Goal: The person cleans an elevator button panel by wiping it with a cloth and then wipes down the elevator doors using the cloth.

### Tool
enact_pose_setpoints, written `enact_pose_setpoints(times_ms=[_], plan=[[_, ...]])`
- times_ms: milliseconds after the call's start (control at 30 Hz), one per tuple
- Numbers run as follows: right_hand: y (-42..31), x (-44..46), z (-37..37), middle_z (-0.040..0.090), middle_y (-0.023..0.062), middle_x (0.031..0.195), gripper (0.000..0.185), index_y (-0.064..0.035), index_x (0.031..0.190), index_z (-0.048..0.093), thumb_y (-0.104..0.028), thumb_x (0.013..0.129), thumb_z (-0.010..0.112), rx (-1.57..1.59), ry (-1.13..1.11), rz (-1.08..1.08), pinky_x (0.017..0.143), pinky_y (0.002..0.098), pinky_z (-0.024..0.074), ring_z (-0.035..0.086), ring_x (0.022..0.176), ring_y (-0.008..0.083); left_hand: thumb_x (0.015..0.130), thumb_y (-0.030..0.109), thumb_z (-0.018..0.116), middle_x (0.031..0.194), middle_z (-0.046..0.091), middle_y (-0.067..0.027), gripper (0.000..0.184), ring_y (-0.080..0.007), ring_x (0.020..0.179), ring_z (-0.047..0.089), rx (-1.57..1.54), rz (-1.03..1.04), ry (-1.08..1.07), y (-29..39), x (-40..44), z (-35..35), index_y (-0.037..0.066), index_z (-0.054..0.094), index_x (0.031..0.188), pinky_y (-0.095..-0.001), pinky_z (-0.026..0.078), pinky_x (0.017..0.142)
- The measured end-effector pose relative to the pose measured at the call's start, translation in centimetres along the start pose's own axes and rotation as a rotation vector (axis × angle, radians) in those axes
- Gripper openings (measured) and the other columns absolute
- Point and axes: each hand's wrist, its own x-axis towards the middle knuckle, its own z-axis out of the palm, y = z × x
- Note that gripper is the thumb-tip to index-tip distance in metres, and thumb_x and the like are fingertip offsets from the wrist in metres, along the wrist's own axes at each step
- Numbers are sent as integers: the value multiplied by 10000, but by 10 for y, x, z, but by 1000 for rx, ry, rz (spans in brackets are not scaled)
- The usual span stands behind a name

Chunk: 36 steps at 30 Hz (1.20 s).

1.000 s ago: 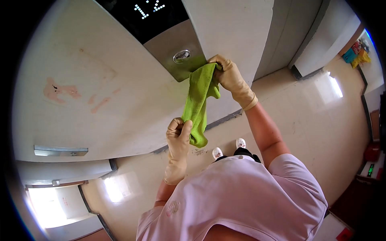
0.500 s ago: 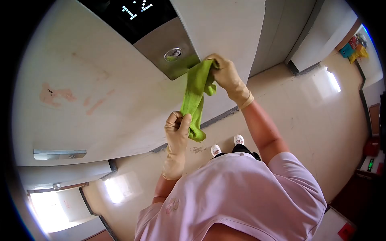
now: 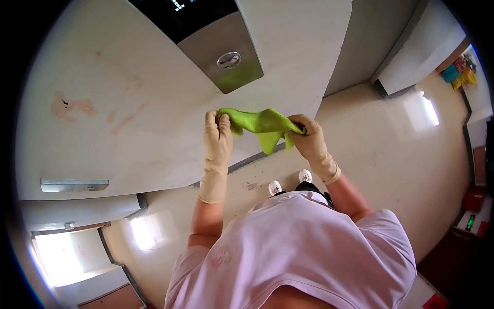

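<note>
A green cleaning cloth is stretched between my two hands, both in beige rubber gloves. My left hand pinches one end of it, fingers closed. At the other end my right hand grips a bunched corner. The middle of the cloth sags, and a loose flap hangs below it. Just above the cloth, on the wall, is a steel elevator button panel with a round call button and a dark display. The cloth is apart from the panel.
The pale wall carries reddish stains and a small metal plate low at left. A grey elevator door stands right of the panel. Tan floor lies around my white shoes. Colourful bags sit far right.
The cloth has gone from hanging nearly upright to lying stretched sideways. My left hand has risen, and my right hand has come down and to the right.
</note>
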Motion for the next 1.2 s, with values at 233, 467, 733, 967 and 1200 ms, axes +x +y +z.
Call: enact_pose_setpoints(times_ms=[233,467,733,967,1200], plan=[[-22,1,-27,649,106,813,299,-29,995,620,77,715,634,-87,165,-162,678,260,485,638,742,172,805,269,726,848,553,28,411,-59,774,484,-264,-213,-529,15,-23,-2,60,543,1107,-211,416,697],[-37,-17,-28,653,67,833,353,-58,963,624,67,634,648,-380,49,-501,671,316,466,601,704,254,748,50,712,835,652,-66,208,-126,748,587,68,-101,-89,-11,-15,-7,49,595,920,-281,485,675],[-45,-17,10,608,87,672,145,-39,900,632,-72,774,697,-133,-85,-221,554,297,444,573,584,222,693,113,734,762,647,-100,263,-261,689,633,419,109,373,13,46,26,88,562,891,-349,494,632],[-38,-8,7,615,135,687,165,-29,906,611,-87,779,699,-213,-116,-199,562,329,475,605,601,281,745,33,643,772,653,-108,208,-283,682,645,436,280,130,11,48,10,102,558,922,-330,496,602],[-44,-7,11,620,156,713,182,-20,930,617,-98,787,698,-73,-146,-120,575,322,472,601,613,287,695,22,667,800,657,-101,256,-300,694,636,666,413,-84,10,58,-23,127,563,904,-348,496,587]])
